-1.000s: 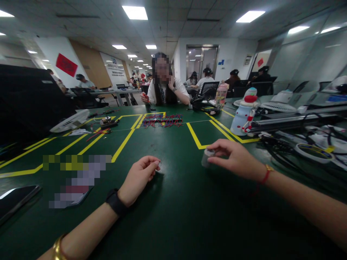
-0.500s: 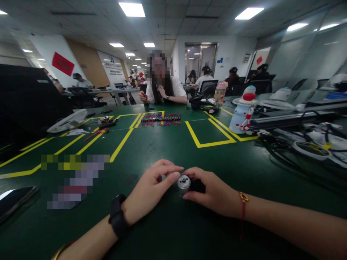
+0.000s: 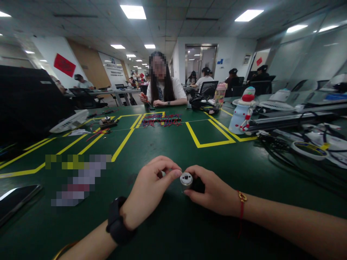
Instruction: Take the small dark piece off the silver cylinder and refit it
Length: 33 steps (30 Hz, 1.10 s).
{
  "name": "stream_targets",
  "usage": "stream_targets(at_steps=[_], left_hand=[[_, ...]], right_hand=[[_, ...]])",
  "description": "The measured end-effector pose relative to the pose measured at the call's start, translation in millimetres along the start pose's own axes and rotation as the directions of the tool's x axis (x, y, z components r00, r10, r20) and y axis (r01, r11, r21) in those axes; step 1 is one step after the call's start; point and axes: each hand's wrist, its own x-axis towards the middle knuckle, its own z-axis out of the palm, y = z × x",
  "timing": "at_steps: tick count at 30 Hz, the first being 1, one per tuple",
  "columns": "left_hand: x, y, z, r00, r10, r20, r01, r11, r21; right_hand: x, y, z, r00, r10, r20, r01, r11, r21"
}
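A small silver cylinder that looks like a small electric motor (image 3: 186, 182) stands upright on the green table, its round end with a dark centre and small holes facing up. My right hand (image 3: 206, 186) grips it from the right, thumb in front and fingers behind. Close to its left top edge, my left hand (image 3: 155, 187) has thumb and fingertips pinched together. Whatever lies between those fingertips is too small to make out.
Yellow tape (image 3: 217, 144) marks the green table (image 3: 151, 231). A phone (image 3: 18, 202) lies left. Bundled wires (image 3: 162, 120) lie ahead, before a seated person (image 3: 177, 90) holding a tool. A blue bottle (image 3: 240, 117), metal rails and black cables (image 3: 279, 151) occupy the right.
My left fingertips have drawn together into a pinch beside the motor. The motor appears slightly farther right. The person opposite has lowered a hand from the chin to the table.
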Motion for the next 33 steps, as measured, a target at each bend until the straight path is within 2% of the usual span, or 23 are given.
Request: stream_targets(at_steps=[3,7,11,14,16,19,21,23,26,28,29,31,33], left_hand=[[-3,-8,-0.2,0.997,-0.045,0.057,0.044,0.999,0.017],[-8,-24,13.0,0.982,-0.060,0.182,0.049,0.996,0.069],[-10,-30,23.0,0.979,-0.031,0.203,0.003,0.991,0.136],[-7,-28,20.3,0.971,-0.081,0.223,0.057,0.992,0.112],[-4,-28,15.4,0.969,-0.142,0.202,0.139,0.990,0.027],[4,-34,6.8,0.968,-0.242,0.062,0.249,0.955,-0.159],[9,-41,1.4,0.949,-0.314,-0.014,0.301,0.920,-0.251],[12,-48,-3.2,0.926,-0.378,-0.006,0.360,0.886,-0.293],[13,-54,-7.3,0.908,-0.415,0.053,0.410,0.855,-0.319],[13,-56,-7.9,0.910,-0.409,0.063,0.406,0.850,-0.336],[13,-57,-7.7,0.912,-0.406,0.060,0.401,0.848,-0.347],[13,-58,-6.8,0.913,-0.405,0.053,0.394,0.840,-0.373],[14,-60,-5.9,0.910,-0.411,0.048,0.394,0.826,-0.403]], right_hand=[[-1,1,0,0.998,0.049,-0.048,-0.048,0.999,0.012],[0,1,0,0.998,0.047,-0.047,-0.046,0.999,0.023],[1,0,1,0.998,0.062,-0.032,-0.061,0.998,0.027],[1,0,0,0.998,0.056,-0.025,-0.056,0.998,0.016],[0,0,0,0.999,0.040,-0.028,-0.039,0.999,0.012],[-1,-3,1,0.999,0.011,-0.030,-0.011,1.000,0.006],[-1,-4,0,0.999,0.004,-0.037,-0.004,1.000,0.005],[2,-1,-6,0.996,0.019,-0.087,-0.020,1.000,-0.006],[12,19,-38,0.957,0.116,-0.266,-0.145,0.985,-0.092],[18,42,-74,0.888,0.214,-0.406,-0.315,0.928,-0.201],[20,55,-95,0.843,0.264,-0.468,-0.418,0.870,-0.261],[18,81,-137,0.748,0.356,-0.560,-0.612,0.698,-0.373],[12,103,-172,0.671,0.435,-0.600,-0.724,0.557,-0.407]])
